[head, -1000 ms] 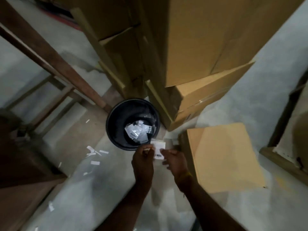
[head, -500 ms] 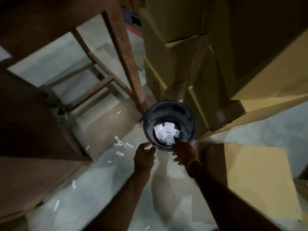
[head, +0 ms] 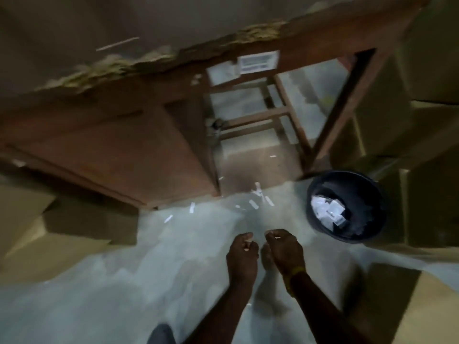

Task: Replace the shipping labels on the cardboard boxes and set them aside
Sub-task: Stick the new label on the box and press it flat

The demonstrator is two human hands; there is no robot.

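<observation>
My left hand and my right hand hang side by side over the grey floor, fingers loosely curled, nothing visibly held. A black round bin stands just right of them, with crumpled white label scraps inside. A white printed label sheet lies at the front edge of the wooden table. A cardboard box sits on the floor at the lower right.
Stacked cardboard boxes rise behind and right of the bin. More boxes sit at the left. White paper strips litter the floor before the table. A wooden stool frame stands under the table.
A second ago both hands held a white label at the bin's rim. It is gone from them now, both hands have drawn back from the bin, and the view has swung left toward the table.
</observation>
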